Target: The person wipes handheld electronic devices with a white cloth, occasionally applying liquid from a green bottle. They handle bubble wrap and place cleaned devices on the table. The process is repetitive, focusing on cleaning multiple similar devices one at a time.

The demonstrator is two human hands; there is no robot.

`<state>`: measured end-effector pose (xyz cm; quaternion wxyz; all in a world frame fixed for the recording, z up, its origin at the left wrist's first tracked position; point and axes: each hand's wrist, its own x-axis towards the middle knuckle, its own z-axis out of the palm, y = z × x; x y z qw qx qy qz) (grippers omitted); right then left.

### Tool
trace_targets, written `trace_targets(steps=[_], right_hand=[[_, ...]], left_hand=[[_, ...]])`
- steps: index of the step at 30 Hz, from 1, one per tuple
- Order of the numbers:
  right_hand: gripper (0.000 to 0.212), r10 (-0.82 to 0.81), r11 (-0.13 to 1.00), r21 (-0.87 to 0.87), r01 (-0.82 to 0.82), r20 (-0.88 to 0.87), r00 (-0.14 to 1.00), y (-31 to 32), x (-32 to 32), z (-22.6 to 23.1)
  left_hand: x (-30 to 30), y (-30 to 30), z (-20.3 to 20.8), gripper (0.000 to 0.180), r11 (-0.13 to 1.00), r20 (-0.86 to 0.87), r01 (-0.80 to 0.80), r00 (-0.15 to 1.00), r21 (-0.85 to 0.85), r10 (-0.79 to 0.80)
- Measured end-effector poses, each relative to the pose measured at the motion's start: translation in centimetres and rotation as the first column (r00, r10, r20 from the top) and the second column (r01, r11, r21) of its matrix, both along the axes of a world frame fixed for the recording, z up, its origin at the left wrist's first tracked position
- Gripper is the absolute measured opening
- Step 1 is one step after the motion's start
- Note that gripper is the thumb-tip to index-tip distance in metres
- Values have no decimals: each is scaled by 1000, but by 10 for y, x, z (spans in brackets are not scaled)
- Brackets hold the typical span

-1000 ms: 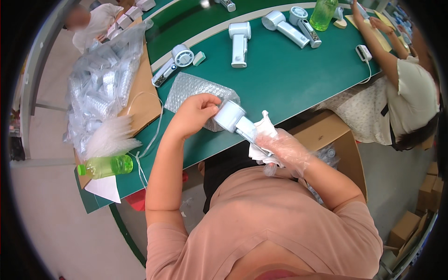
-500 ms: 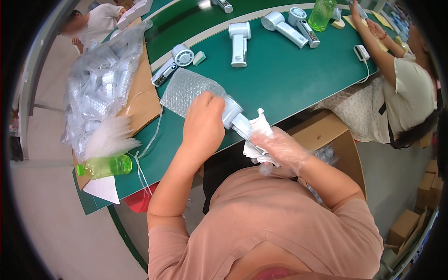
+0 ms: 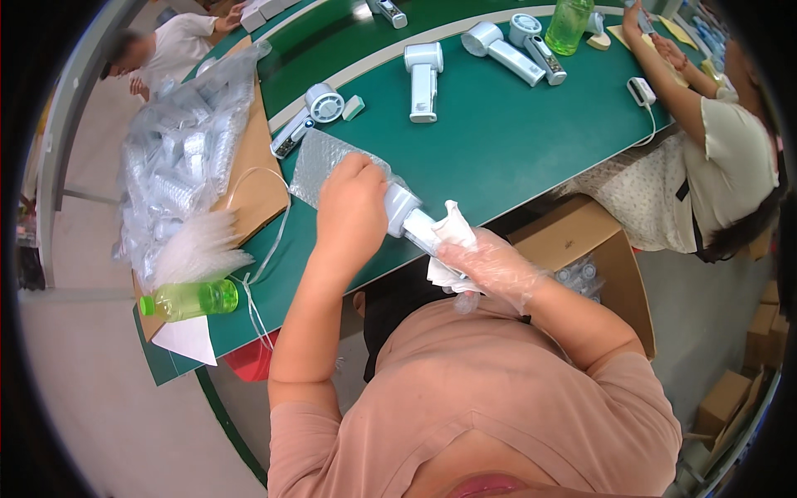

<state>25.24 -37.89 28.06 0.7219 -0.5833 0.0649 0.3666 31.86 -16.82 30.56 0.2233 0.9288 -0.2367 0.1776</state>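
My bare left hand is closed, gripping a clear bubble-wrap pouch that spreads out behind it over the table. Against its fingers is the round head of a light blue-grey handheld fan; whether they touch the head too is hidden. My right hand, in a thin clear plastic glove, closes round the fan's handle with a white cloth bunched about it. The fan is tilted, its handle end toward me at the table's near edge.
On the green table lie several more fans, one handheld fan straight ahead. A bag of bubble-wrapped items and a green bottle stand left. An open carton is below right. Co-workers sit at both sides.
Both hands and the fan have shifted slightly left and toward me. The bubble-wrap pouch has tilted and looks narrower. At far left, a co-worker's hand has come onto the white boxes.
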Motion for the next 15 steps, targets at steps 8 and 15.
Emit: trace_targets(steps=[8,15], right_hand=[[36,-81,994,68,90,-129,988,12,3,10],[42,-187,884,394,250,-193,963,10,-3,-18]], left_hand=[[-15,-33,-15,12,971,31,212,976,113,-217],[-22,-6,-18,23,951,124,-196,965,-241,230]])
